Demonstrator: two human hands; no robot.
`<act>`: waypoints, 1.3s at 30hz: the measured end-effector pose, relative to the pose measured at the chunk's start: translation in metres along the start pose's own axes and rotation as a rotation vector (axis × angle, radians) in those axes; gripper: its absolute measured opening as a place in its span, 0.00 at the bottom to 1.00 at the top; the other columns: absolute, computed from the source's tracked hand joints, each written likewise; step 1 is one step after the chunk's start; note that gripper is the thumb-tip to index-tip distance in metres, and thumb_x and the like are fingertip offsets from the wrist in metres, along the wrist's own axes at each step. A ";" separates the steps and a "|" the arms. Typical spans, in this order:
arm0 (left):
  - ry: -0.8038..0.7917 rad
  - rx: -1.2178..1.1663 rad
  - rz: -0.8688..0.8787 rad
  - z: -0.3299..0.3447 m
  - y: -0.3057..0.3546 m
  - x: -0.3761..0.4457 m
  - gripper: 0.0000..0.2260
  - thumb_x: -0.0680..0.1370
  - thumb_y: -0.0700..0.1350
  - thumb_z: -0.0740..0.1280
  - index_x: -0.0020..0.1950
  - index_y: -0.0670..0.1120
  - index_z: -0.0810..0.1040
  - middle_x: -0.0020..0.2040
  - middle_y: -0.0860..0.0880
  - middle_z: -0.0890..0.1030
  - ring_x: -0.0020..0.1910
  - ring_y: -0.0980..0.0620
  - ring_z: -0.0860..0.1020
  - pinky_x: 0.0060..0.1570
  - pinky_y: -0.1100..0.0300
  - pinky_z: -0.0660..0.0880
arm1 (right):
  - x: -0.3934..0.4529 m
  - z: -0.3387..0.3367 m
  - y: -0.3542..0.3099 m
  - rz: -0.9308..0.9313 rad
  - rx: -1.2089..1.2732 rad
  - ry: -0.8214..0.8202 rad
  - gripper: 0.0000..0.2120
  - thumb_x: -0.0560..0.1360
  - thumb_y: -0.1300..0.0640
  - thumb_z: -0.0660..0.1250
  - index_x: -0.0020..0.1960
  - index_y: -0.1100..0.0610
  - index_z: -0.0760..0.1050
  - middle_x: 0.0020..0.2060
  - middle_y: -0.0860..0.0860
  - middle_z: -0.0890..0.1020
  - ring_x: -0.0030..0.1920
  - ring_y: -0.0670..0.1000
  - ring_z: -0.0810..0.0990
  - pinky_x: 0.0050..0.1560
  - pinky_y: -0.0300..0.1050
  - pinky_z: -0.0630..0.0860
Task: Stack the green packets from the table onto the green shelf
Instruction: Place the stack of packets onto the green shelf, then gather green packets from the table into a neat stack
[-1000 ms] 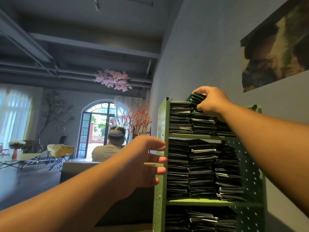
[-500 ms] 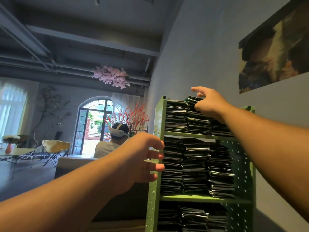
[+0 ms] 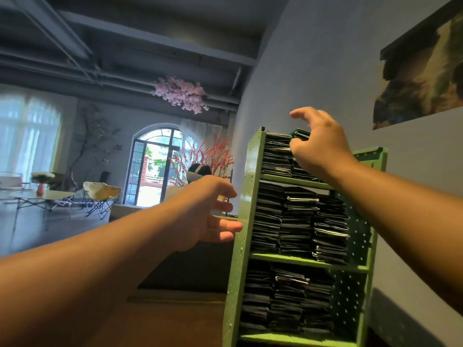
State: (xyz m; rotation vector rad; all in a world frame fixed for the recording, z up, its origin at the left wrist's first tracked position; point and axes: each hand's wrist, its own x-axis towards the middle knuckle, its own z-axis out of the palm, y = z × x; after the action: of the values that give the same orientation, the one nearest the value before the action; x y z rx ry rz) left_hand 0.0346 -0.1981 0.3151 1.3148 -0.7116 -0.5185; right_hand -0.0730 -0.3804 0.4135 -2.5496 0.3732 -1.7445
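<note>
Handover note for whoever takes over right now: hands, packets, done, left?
Right hand: open, fingers spread, at the top tier of the shelf, just in front of the top packets; holds nothing.
Left hand: open, empty, beside the shelf's left side panel.
Done: all three visible tiers carry stacks of packets; the newest lies slightly askew on the top middle stack.
Left: table is out of view, so remaining packets cannot be counted. Check it and fetch the next one.

My green shelf stands upright against the wall, its perforated sides bright green. Dark packets lie flat in side-by-side stacks on each of its tiers, with one packet tilted atop the top stack.
</note>
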 end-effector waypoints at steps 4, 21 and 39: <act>0.034 0.036 -0.030 -0.035 -0.016 -0.027 0.14 0.78 0.43 0.65 0.64 0.43 0.74 0.55 0.42 0.77 0.43 0.40 0.85 0.43 0.50 0.82 | -0.046 0.015 -0.042 -0.084 0.037 -0.077 0.23 0.75 0.65 0.65 0.69 0.54 0.73 0.68 0.53 0.74 0.67 0.53 0.73 0.60 0.38 0.67; 0.450 0.398 -0.310 -0.201 -0.146 -0.159 0.02 0.78 0.39 0.65 0.49 0.46 0.76 0.41 0.46 0.72 0.32 0.49 0.72 0.32 0.61 0.69 | -0.282 0.184 -0.211 -0.161 0.053 -1.059 0.27 0.78 0.52 0.67 0.76 0.46 0.66 0.68 0.57 0.70 0.63 0.59 0.76 0.60 0.52 0.77; 0.478 1.225 -0.543 -0.350 -0.267 -0.218 0.23 0.79 0.59 0.65 0.73 0.56 0.74 0.70 0.48 0.78 0.65 0.44 0.77 0.63 0.53 0.75 | -0.401 0.266 -0.283 -0.259 -0.221 -1.461 0.25 0.85 0.41 0.50 0.80 0.47 0.61 0.80 0.64 0.53 0.78 0.69 0.52 0.77 0.65 0.56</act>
State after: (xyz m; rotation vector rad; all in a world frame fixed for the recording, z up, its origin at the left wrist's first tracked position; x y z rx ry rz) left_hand 0.1524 0.1426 -0.0189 2.7032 -0.2001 -0.1177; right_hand 0.0857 -0.0498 -0.0070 -3.2208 0.1234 0.4695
